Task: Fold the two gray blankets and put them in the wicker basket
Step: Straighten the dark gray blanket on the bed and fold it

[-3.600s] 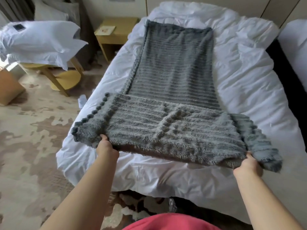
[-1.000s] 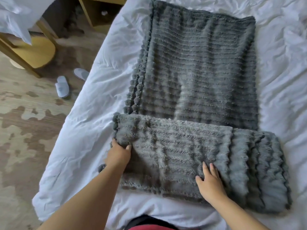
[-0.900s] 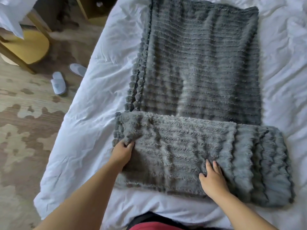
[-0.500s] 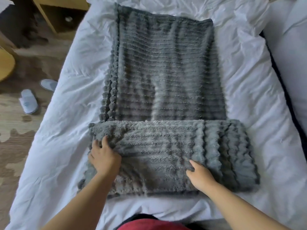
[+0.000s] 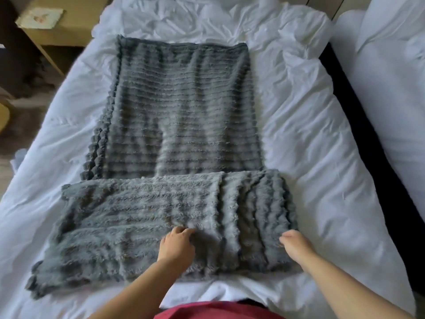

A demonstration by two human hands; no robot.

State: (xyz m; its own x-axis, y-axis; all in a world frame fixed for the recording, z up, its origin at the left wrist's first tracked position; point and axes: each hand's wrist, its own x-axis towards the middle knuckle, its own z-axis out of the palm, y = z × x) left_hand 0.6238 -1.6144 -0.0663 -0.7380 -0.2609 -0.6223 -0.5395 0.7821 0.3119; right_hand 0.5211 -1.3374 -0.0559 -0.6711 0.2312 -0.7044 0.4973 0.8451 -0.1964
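Two fluffy gray ribbed blankets lie on the white bed (image 5: 322,157). The far gray blanket (image 5: 181,107) is spread lengthwise, with pom-poms along its left edge. The near gray blanket (image 5: 147,222) lies folded crosswise over the far blanket's near end. My left hand (image 5: 177,246) rests on the middle of the near blanket, its fingers curled into the fabric. My right hand (image 5: 293,242) is at that blanket's right edge, fingers curled round the edge. No wicker basket is in view.
A wooden nightstand (image 5: 59,21) stands at the upper left beside the bed. A second white bed (image 5: 395,93) lies to the right across a dark gap. Patterned floor shows at the far left.
Both hands have moved right along the near blanket: the left from its left end to the middle, the right from the middle to the right edge. The blankets lie as before.
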